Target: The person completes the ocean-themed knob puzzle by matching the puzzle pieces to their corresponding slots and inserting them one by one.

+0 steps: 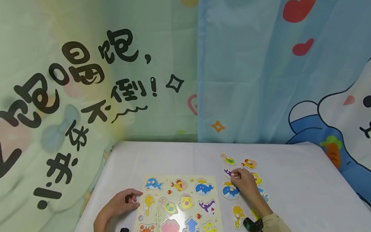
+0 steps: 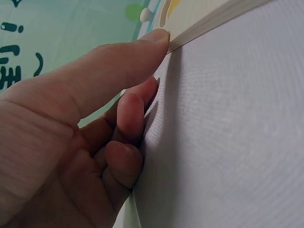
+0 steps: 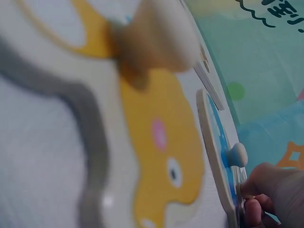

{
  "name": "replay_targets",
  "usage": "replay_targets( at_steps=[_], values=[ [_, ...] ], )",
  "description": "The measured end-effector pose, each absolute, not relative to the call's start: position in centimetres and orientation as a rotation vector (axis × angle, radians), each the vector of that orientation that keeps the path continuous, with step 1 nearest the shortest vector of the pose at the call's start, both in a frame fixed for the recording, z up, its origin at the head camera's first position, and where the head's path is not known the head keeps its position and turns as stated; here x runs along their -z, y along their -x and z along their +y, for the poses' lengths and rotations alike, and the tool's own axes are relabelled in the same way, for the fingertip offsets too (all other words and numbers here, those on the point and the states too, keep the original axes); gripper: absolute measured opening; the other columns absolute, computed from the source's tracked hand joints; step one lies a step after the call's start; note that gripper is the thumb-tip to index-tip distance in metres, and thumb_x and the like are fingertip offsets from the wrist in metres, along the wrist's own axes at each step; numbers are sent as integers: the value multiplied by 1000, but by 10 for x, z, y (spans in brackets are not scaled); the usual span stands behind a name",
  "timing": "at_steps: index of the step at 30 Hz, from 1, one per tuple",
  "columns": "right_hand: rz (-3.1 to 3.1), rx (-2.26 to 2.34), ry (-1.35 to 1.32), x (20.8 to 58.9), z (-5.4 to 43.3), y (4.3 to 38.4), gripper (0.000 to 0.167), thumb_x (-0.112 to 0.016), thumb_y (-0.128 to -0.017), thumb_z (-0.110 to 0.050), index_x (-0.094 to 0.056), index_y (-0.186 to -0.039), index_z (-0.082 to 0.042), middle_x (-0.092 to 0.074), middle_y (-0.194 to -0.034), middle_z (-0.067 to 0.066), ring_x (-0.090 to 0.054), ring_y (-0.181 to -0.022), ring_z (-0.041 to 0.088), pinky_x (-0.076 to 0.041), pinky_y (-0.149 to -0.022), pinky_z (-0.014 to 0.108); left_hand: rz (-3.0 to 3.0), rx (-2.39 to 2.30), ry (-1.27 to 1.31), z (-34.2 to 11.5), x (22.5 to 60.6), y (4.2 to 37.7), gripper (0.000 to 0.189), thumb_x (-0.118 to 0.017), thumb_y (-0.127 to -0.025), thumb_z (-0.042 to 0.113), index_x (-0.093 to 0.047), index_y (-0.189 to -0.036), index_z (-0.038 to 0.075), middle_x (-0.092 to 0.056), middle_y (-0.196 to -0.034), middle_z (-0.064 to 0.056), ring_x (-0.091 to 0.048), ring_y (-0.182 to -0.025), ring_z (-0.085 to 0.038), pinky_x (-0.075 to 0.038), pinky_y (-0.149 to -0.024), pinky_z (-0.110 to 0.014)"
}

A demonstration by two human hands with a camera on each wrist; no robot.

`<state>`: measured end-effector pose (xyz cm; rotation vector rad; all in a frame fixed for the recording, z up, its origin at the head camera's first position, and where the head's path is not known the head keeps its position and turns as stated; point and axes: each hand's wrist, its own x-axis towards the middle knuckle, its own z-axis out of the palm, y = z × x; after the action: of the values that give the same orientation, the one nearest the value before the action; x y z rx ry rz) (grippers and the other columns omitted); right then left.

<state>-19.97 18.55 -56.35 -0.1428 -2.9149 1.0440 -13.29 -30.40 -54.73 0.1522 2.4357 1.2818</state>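
Observation:
My left hand [image 1: 123, 203] is beside the left edge of a pale puzzle board [image 1: 218, 222] printed with sea animals. In the left wrist view the thumb [image 2: 154, 38] touches the board's edge [image 2: 209, 26], while the other fingers curl loosely below it. Out to the right of the board, my right hand [image 1: 246, 183] pinches a purple whale puzzle piece [image 1: 227, 173]; the fingers cover most of it. Just nearer lies a blue whale piece [image 1: 231, 192]. A yellow seahorse piece [image 3: 161, 137] with a wooden knob [image 3: 164, 35] fills much of the right wrist view.
A turtle piece [image 1: 229, 160] and a fish piece [image 1: 250, 163] lie beyond my right hand. Under and beside the right forearm are a yellow piece [image 1: 257, 178], a light blue piece [image 1: 264, 195] and another yellow piece [image 1: 254, 213]. Printed curtains [image 1: 232, 80] hang behind the white table [image 1: 304, 193].

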Motion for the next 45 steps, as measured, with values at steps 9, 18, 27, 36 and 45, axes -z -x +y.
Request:
replay_targets(
  at_steps=[9, 18, 27, 36, 45],
  values=[
    [-2865, -1070, 125, 569, 188, 200, 23, -66, -88, -16, -68, -108, -5, -61, -90, 6, -51, -82, 17, -42, -69, 19, 2439, -1282, -138, -305, 545, 132, 38, -77, -82, 25, -67, -116, 11, -52, -86, -1, -46, -75, -6, -38, -65, -21],
    [-2850, -1037, 89, 573, 188, 198, 22, -64, -88, -15, -70, -108, -5, -61, -93, 7, -51, -84, 19, -42, -75, 27, 2432, -1275, -114, -304, 545, 132, 39, -77, -81, 26, -67, -116, 11, -52, -86, -1, -46, -76, -7, -37, -65, -22],
    [-2862, -1121, 1, 543, 164, 179, 21, -67, -88, -13, -71, -107, -7, -61, -95, 5, -52, -84, 15, -47, -72, 16, 2442, -1268, -122, -305, 546, 128, 39, -77, -81, 26, -67, -115, 11, -52, -87, -1, -46, -76, -5, -37, -65, -21],
    [-2963, -1324, -195, 526, 120, 120, 11, -70, -83, -6, -72, -88, -15, -54, -81, -5, -46, -73, 4, -41, -62, 16, 2445, -1255, -102, -303, 547, 132, 40, -78, -80, 27, -68, -116, 13, -52, -86, 0, -46, -77, -6, -37, -65, -22],
    [-3061, -1277, -289, 534, 108, 105, 14, -71, -79, -7, -73, -91, -14, -53, -81, -6, -44, -70, 3, -39, -60, 17, 2440, -1254, -86, -304, 549, 132, 40, -78, -80, 27, -68, -116, 13, -52, -86, 0, -46, -77, -7, -37, -65, -22]
  ],
)
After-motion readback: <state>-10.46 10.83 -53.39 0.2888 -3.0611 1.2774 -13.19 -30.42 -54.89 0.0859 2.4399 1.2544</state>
